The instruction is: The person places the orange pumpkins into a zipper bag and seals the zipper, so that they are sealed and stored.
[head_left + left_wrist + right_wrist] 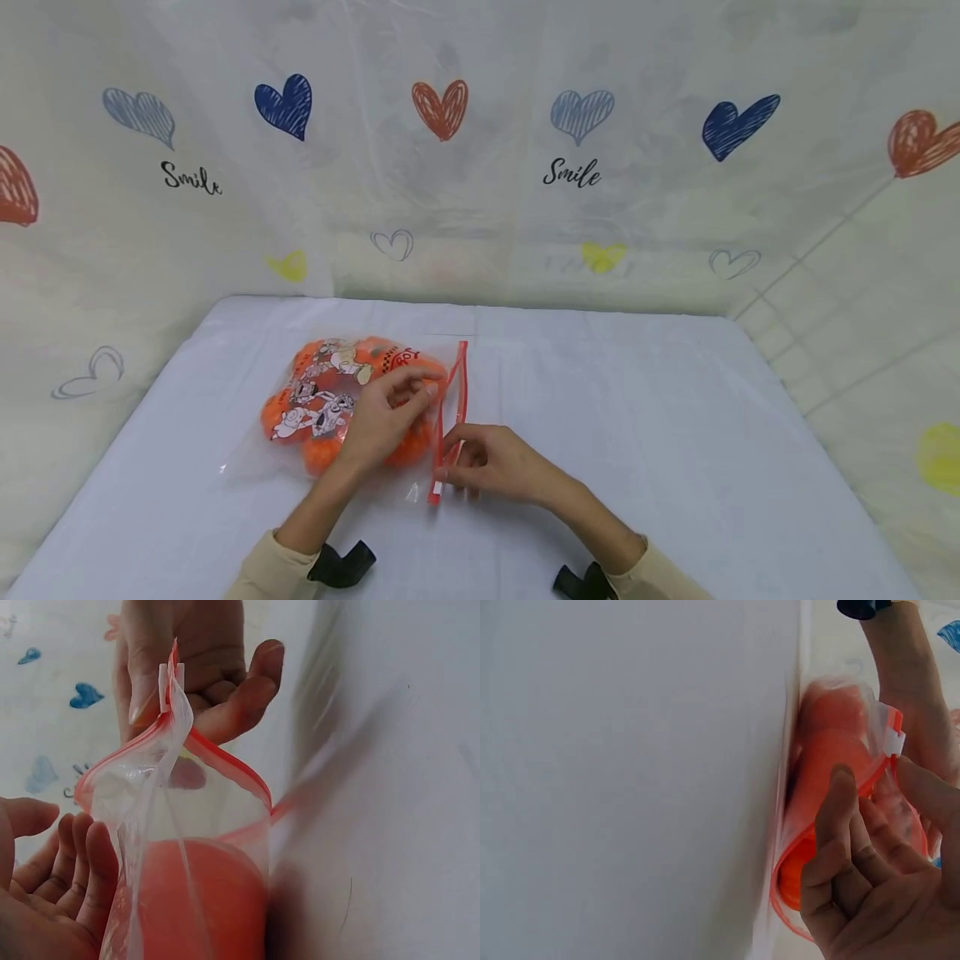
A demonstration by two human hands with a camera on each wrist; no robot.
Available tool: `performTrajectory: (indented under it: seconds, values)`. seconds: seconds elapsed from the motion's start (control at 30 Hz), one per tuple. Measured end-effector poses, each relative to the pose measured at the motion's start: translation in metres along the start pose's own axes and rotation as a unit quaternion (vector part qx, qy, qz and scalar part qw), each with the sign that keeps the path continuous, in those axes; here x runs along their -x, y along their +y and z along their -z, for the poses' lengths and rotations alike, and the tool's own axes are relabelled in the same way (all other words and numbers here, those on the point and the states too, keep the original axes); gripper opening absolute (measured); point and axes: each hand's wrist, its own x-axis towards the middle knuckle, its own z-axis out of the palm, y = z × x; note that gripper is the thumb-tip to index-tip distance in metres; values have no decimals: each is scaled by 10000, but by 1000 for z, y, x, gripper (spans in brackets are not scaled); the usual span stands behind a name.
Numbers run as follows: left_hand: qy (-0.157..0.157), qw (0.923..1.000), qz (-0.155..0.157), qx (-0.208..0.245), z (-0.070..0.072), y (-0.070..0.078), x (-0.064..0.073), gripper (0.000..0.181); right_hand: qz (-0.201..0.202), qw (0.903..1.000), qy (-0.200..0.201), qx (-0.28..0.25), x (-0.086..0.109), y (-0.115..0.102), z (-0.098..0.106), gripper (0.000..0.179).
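Observation:
A clear zip bag [330, 392] with a red zip edge and printed cartoon figures lies on the table, bulging with orange things [322, 456]. Its mouth gapes at the right end, seen from the side in the left wrist view. My left hand [390, 412] is over the bag, thumb and fingers apart beside the upper part of the mouth. At the near end of the zip, my right hand [495, 462] holds the edge between thumb and curved fingers, close to the white slider [894, 741]. In the right wrist view, an orange rounded surface [796, 877] shows inside the mouth.
A white cloth [637, 417] covers the table under the bag. Behind it hangs a pale sheet [502, 192] printed with hearts and the word "Smile". Black straps [343, 565] sit at the wrists, beside beige sleeves [277, 567].

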Motion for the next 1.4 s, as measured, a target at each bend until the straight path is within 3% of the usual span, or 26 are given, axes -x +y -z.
performTrajectory:
  seconds: [0.27,0.53,0.9,1.07,1.4]
  values:
    - [-27,9999,-18,97,1,-1,0,20,-74,9931,-324,-1123,1,3,-7,16]
    - [-185,9998,-18,-20,1,-2,0,19,57,9930,-130,-1176,-3,7,-4,13]
    - [-161,9987,-334,-346,2,-5,-1,19,92,9884,178,-1503,-11,22,14,13]
    - [-166,9963,-440,-723,1,-6,3,22,114,9876,275,-1541,-15,24,21,13]
    - [-595,9905,-527,-1124,-3,-8,16,30,38,9875,249,-1555,-16,33,26,15]
